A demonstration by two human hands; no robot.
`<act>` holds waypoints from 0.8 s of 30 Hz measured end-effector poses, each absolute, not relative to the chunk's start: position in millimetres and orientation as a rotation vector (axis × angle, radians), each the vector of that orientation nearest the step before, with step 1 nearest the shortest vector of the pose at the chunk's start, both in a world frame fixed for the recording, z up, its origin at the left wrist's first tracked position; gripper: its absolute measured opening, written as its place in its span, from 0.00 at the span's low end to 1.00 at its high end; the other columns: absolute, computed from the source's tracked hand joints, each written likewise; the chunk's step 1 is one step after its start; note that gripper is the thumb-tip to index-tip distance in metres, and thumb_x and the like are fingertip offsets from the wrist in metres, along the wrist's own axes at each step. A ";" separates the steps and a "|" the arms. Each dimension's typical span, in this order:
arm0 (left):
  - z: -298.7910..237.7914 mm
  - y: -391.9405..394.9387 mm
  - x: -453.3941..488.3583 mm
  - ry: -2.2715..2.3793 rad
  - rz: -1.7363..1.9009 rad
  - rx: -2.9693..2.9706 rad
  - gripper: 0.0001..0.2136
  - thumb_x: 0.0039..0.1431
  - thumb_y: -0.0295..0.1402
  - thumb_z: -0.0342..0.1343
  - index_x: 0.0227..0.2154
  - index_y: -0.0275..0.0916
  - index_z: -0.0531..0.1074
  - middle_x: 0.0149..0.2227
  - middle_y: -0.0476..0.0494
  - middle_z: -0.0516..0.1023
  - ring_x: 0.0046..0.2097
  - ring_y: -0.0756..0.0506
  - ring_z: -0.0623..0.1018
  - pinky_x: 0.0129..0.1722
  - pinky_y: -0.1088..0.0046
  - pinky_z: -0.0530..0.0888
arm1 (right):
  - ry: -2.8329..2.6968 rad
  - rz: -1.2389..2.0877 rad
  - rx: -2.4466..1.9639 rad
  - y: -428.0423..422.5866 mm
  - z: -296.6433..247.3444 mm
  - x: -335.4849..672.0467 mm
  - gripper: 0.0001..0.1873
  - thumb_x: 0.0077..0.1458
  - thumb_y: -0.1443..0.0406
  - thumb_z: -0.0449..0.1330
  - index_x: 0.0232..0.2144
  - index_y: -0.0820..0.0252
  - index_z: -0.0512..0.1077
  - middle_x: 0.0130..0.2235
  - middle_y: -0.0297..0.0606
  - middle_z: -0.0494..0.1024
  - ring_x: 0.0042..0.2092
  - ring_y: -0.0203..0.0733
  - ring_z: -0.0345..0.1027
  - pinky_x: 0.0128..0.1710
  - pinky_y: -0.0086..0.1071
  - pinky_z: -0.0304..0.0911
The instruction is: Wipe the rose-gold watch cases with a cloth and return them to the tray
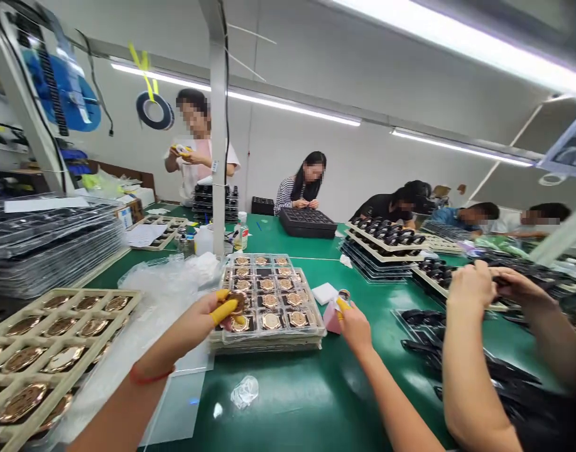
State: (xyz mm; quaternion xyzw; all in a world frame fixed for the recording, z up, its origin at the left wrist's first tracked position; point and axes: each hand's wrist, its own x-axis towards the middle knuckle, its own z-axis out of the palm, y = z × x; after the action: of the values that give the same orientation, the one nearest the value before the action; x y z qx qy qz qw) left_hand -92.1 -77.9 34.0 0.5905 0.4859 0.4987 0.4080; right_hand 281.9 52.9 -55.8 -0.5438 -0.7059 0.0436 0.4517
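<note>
My left hand [215, 314], with yellow finger cots, pinches a round brown watch case [238, 302] over the near-left part of a clear tray [269, 329]. That tray holds rows of gold-rimmed watch cases [270, 320] and tops a stack. To its right, my right hand [354, 326], also in yellow finger cots, is closed beside a pink block-shaped object [332, 319]. A small round metal-rimmed piece [344, 294] and something whitish show at its fingertips; whether they are held is unclear. A white pad [324, 293] lies just behind.
At left lies a cream tray [75, 333] of watch cases, beside crumpled clear plastic [160, 289]. Stacked trays [56, 245] rise behind. A co-worker's arms [471, 339] reach in at right near black watch straps [480, 364]. A post [218, 138] stands ahead.
</note>
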 end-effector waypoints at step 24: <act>11.8 -21.8 -43.8 1.517 0.959 2.011 0.08 0.53 0.27 0.48 0.28 0.39 0.73 0.30 0.44 0.77 0.34 0.43 0.75 0.33 0.71 0.67 | -1.801 0.882 -0.659 28.2 5.2 111.4 0.06 0.54 0.62 0.61 0.33 0.52 0.78 0.32 0.37 0.76 0.36 0.44 0.69 0.38 0.37 0.64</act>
State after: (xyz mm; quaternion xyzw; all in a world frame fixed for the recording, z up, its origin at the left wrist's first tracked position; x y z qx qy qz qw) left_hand -43.8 -21.8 11.8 0.7277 0.5487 0.3471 0.2211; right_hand 111.4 28.2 5.2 -0.2715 -0.7425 0.3634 0.4929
